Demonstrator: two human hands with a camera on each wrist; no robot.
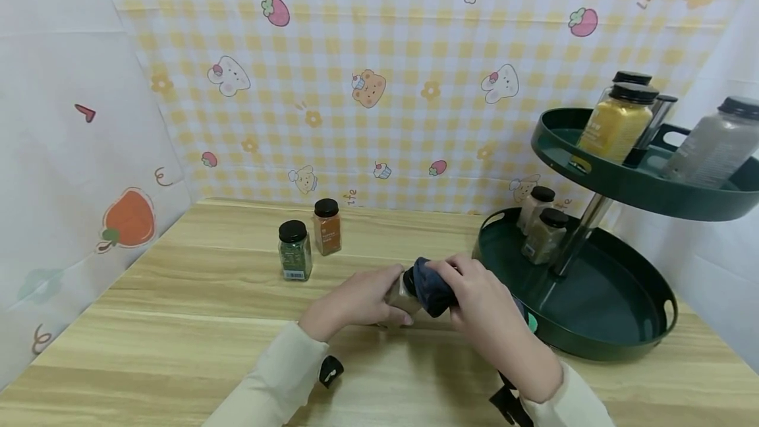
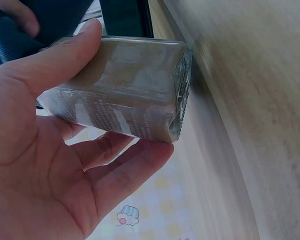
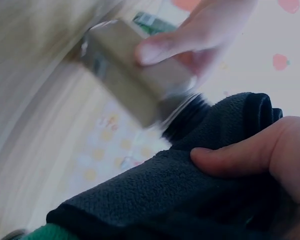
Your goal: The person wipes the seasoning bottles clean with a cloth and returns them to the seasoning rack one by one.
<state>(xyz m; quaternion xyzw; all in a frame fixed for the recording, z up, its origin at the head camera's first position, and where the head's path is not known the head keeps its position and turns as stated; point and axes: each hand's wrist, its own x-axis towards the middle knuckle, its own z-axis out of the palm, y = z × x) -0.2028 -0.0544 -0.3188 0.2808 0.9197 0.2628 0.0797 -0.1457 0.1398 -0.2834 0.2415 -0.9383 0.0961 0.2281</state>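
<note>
My left hand (image 1: pixel 356 302) grips a spice jar (image 2: pixel 122 65) of brownish powder, its thumb on one side and its fingers on the other. The jar lies tilted above the table, its base toward the left. In my right hand (image 1: pixel 481 298) is a dark grey-blue cloth (image 3: pixel 125 192), pinched under the thumb. That cloth covers part of the jar's black lid (image 3: pixel 185 120) and seems to touch it. A green patch (image 3: pixel 50 233) shows at the cloth's lower end in the right wrist view.
On the wooden table (image 1: pixel 178 321), a green-herb jar (image 1: pixel 295 252) and an orange-powder jar (image 1: pixel 327 227) stand to the left. At right is a two-tier dark green rack (image 1: pixel 617 335). A yellow-powder jar (image 1: pixel 617 124) and a greyish jar (image 1: pixel 714 143) are on top; two jars (image 1: pixel 543 237) stand below.
</note>
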